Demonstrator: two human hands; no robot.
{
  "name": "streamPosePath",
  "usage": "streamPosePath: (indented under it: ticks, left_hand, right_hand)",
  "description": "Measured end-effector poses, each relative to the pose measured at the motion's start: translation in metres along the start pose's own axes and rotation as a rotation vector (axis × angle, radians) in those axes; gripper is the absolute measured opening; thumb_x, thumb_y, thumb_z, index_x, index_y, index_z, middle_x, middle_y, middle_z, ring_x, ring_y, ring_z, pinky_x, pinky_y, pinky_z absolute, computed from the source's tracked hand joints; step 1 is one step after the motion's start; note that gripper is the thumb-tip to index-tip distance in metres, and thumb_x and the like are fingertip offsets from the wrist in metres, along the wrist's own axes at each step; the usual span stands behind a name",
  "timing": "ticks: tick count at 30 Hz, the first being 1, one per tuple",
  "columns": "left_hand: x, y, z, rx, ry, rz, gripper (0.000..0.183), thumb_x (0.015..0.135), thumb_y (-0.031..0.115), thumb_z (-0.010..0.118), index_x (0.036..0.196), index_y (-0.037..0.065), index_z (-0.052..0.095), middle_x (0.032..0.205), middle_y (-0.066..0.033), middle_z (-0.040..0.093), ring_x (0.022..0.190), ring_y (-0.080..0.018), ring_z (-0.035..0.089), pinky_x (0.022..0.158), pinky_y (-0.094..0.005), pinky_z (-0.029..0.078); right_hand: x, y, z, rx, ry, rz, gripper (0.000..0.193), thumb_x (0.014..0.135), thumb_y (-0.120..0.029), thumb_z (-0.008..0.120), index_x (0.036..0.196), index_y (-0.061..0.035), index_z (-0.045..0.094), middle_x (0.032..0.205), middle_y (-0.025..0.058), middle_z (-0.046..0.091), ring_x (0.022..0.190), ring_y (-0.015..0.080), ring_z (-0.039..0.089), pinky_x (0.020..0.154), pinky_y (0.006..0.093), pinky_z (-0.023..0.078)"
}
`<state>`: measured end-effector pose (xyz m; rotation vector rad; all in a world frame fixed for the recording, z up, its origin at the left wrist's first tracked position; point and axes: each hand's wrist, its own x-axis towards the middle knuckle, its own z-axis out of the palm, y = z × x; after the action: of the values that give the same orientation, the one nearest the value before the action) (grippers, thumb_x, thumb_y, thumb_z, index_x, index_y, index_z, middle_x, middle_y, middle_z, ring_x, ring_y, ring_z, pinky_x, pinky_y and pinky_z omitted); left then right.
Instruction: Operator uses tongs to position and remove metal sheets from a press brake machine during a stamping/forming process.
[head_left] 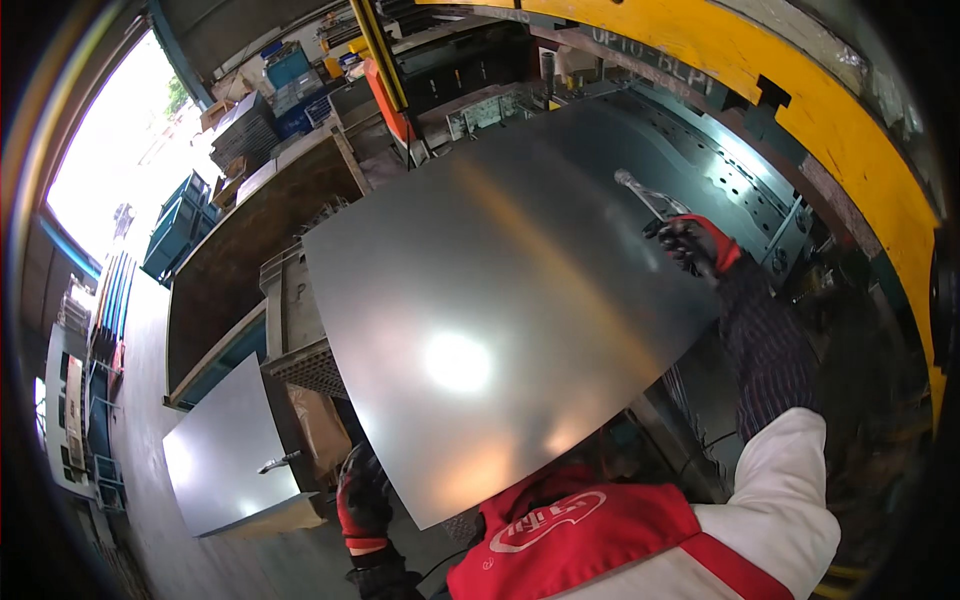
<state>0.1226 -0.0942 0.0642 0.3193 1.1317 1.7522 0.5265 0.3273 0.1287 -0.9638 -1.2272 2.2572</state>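
A large, smooth grey metal sheet [480,300] lies in front of me, reaching from my body to the machine. My right hand [695,245], in a black and red glove, is closed around a short metal rod with a rounded knob end [640,192], held over the right part of the sheet. The rod's exact kind does not show. Beside the sheet's near left corner is my left hand [366,498], gloved the same way. Its fingers are dark and partly hidden, so whether it grips the edge cannot be told.
A yellow machine frame [850,150] arches over the right, above a die plate with holes [735,170]. Stacked sheets [225,450] with a metal hand tool [279,462] on top stand low at left. Beyond are a large rusty bin [240,270], blue crates [178,228] and an orange-yellow post [385,95].
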Motion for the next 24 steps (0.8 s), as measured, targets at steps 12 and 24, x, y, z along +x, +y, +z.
streamPosePath:
  ticks: [12,24]
  left_hand:
    - [-0.014,0.04,0.099,0.609,-0.004,0.454,0.064,0.078,0.046,0.042,0.124,0.006,0.023,0.107,-0.018,0.045,0.085,-0.0251,0.054,0.065,-0.0305,0.048]
    - [-0.02,0.044,0.063,0.557,-0.224,0.426,0.039,0.084,0.027,0.038,0.101,-0.008,0.045,0.093,-0.0198,0.052,0.085,-0.0288,0.052,0.078,-0.0397,0.04]
  right_hand:
    - [-0.064,0.123,0.223,0.474,-0.82,0.275,0.035,0.077,-0.008,0.045,0.11,0.001,0.038,0.077,0.0024,0.049,0.046,0.0041,0.037,0.037,0.0165,0.034]
    - [-0.07,0.165,0.268,0.139,-0.808,0.322,0.035,0.076,-0.008,0.049,0.109,-0.0006,0.04,0.079,0.0028,0.052,0.048,0.0044,0.04,0.038,0.017,0.036]
